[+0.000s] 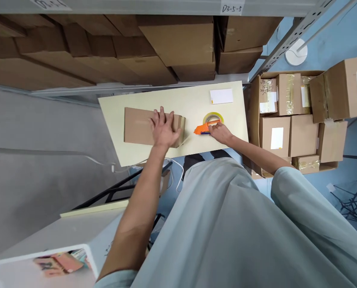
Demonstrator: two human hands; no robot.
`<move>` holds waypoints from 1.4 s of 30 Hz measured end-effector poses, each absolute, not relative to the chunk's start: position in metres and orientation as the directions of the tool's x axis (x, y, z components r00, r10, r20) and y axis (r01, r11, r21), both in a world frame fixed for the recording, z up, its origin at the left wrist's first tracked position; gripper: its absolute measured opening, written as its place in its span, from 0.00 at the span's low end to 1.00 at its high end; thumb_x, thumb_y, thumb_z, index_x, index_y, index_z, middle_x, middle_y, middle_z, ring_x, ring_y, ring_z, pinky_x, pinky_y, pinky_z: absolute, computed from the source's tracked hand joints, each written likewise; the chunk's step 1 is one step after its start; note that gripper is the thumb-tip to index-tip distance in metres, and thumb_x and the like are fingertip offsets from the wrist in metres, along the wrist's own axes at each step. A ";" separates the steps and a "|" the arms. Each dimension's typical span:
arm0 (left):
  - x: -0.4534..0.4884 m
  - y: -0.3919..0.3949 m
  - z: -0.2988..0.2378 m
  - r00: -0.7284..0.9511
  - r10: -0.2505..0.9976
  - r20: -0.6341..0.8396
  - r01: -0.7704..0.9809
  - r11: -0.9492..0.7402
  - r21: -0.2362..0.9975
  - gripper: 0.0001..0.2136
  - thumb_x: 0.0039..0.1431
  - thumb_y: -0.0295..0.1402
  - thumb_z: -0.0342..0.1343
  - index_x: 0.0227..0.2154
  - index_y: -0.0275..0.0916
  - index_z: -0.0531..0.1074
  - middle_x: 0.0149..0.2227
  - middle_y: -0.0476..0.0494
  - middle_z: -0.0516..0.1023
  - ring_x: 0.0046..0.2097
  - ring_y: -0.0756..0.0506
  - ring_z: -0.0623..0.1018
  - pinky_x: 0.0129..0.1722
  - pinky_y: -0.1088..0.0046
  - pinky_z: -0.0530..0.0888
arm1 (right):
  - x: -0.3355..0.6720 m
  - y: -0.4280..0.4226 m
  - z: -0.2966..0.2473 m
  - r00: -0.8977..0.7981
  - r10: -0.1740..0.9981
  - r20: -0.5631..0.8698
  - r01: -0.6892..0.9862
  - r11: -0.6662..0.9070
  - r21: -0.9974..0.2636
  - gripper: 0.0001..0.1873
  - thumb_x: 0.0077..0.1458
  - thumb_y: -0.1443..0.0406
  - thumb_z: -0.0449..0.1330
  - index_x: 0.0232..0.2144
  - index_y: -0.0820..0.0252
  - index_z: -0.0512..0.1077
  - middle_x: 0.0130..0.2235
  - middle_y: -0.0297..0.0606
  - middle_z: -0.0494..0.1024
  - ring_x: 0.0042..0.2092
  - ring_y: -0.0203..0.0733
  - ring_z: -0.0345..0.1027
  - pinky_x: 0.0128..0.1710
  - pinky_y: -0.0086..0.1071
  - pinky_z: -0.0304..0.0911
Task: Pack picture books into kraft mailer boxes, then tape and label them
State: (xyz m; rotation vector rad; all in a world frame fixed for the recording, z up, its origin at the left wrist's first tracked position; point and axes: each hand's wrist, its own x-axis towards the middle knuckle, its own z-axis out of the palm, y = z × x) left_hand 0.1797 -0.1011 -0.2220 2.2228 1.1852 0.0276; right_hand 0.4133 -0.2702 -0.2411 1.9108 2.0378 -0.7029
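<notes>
A brown cardboard box [138, 126] lies on the pale tabletop [193, 100]. My left hand [164, 130] rests on its right part, palm down with the fingers spread. Near the box's right end, a thin strip that looks like tape reaches out over the table. To the right, my right hand [219, 132] has its fingers closed round an orange tape dispenser [201, 129]. A roll of yellowish tape [220, 116] sits in the dispenser. The thumb and part of the grip are hidden.
A white label [221, 96] lies at the table's back right. Behind it stands a metal shelf [178, 7] packed with cardboard boxes [181, 40]. On the right, a large open carton [253, 104] holds several smaller boxes [276, 138]. A white bin [90, 256] is at lower left.
</notes>
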 end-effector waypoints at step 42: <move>0.184 -0.193 -0.221 0.449 0.870 0.203 0.584 -0.457 0.671 0.12 0.70 0.36 0.55 0.51 0.39 0.77 0.58 0.29 0.82 0.69 0.29 0.76 0.69 0.41 0.74 | 0.389 -0.132 -0.090 0.107 0.899 -0.425 0.993 -0.077 0.086 0.19 0.74 0.62 0.58 0.56 0.70 0.80 0.57 0.62 0.85 0.58 0.56 0.82 0.55 0.39 0.73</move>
